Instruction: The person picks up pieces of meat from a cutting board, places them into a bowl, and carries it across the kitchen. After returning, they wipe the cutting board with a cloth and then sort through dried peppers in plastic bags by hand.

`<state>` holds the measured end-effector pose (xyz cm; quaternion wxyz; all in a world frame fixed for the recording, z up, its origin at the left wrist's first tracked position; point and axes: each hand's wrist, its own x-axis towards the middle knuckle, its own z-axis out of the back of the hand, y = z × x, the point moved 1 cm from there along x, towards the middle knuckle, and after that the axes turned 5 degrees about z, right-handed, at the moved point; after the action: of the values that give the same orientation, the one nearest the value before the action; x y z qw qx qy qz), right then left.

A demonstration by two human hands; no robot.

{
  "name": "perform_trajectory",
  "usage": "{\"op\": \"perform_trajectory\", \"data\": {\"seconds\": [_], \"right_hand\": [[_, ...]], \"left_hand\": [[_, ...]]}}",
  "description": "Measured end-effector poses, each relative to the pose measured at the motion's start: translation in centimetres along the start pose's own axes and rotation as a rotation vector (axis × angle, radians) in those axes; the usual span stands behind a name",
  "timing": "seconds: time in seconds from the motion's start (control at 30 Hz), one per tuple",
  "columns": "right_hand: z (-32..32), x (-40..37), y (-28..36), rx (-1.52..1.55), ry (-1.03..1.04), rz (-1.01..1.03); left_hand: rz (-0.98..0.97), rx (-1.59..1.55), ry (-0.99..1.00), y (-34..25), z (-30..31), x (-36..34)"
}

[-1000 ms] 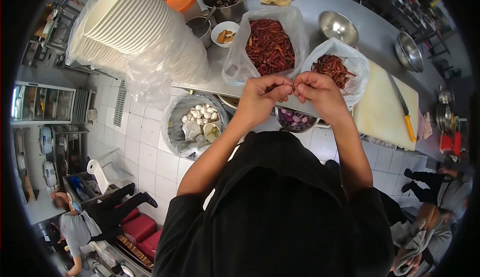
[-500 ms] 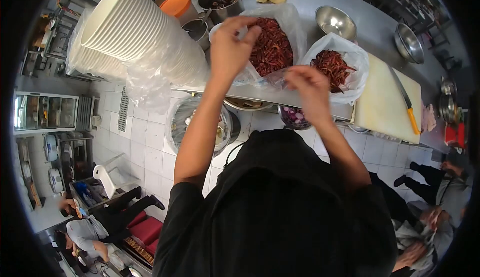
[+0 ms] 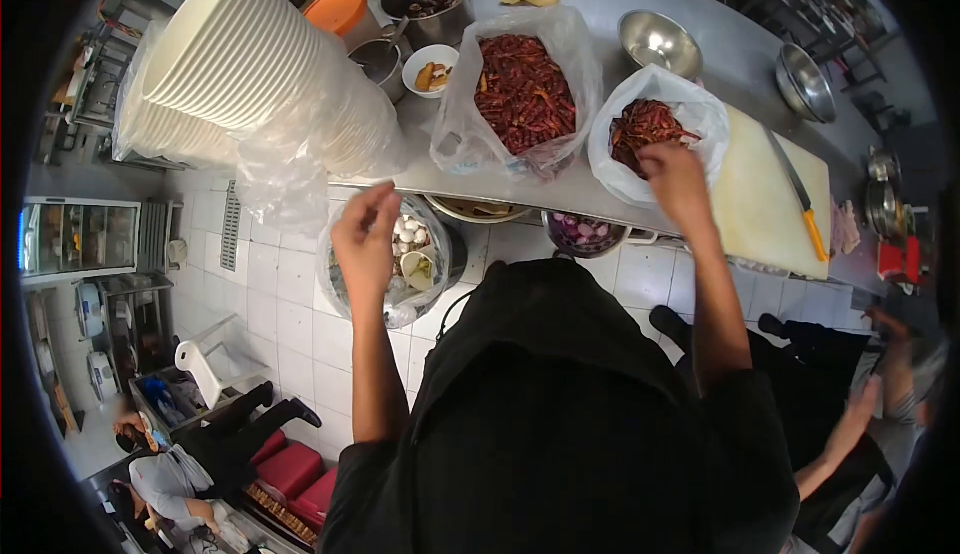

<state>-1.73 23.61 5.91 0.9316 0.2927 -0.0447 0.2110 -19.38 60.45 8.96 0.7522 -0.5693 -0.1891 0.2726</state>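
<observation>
My left hand [image 3: 364, 244] hovers over a plastic-lined bin [image 3: 340, 284], its fingers curled together; whether anything is between them is too small to make out. White bulb-like pieces [image 3: 412, 231] and a pale cup [image 3: 417, 270] lie in that bin. At the front of a smaller white plastic bag [image 3: 712, 119], my right hand [image 3: 678, 176] reaches in with its fingertips closed against the dried red chillies [image 3: 640, 126]. What those fingertips hold is hidden. Between my hands stands a larger clear bag [image 3: 455, 119] full of dried red chillies [image 3: 525, 94].
Stacked white tubs [image 3: 240, 64] rise at the left. A cutting board [image 3: 765, 204] bears a yellow-handled knife [image 3: 808, 214]. Behind the bags are a steel bowl [image 3: 660, 44], a pot [image 3: 430, 14] and a white bowl [image 3: 412, 74]. Co-workers [image 3: 850, 424] are at lower right and lower left.
My left hand has moved from the larger chilli bag down and left to above the bin. My right hand has gone from between the bags to the smaller bag's chillies. The white bowl is uncovered.
</observation>
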Motion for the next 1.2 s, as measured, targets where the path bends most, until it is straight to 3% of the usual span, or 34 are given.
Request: {"op": "perform_trajectory", "data": {"seconds": [0.17, 0.3, 0.4, 0.6, 0.73, 0.83, 0.9, 1.03, 1.2], "right_hand": [[1.5, -0.3, -8.1, -0.329, 0.119, -0.248], [0.0, -0.4, -10.0, -0.305, 0.082, -0.233], [1.5, -0.5, -8.3, -0.268, 0.019, -0.222], [6.4, 0.2, -2.8, -0.301, -0.042, -0.147], [6.8, 0.1, 3.7, 0.132, 0.024, 0.005], [6.6, -0.1, 8.6, 0.186, 0.052, 0.172], [7.0, -0.1, 10.7, 0.249, 0.114, 0.155], [6.5, -0.4, 11.2, 0.33, 0.139, 0.224], [5.2, -0.5, 11.5, 0.458, 0.097, 0.219]], "left_hand": [[0.113, -0.05, 0.102, 3.5, -1.1, -2.2], [0.037, -0.068, 0.162, 2.6, -3.4, -2.4], [0.053, -0.03, 0.179, 0.2, -4.3, -2.6], [-0.256, 0.028, 0.281, -3.9, -7.4, -2.8], [-0.546, -0.022, 0.351, -7.1, -11.8, -3.1], [-0.623, -0.072, 0.369, -8.6, -13.9, -3.0], [-0.66, -0.025, 0.392, -8.6, -14.2, -2.8], [-0.748, 0.049, 0.393, -8.3, -14.1, -3.0], [-0.682, 0.007, 0.349, -7.7, -13.9, -3.0]]}}
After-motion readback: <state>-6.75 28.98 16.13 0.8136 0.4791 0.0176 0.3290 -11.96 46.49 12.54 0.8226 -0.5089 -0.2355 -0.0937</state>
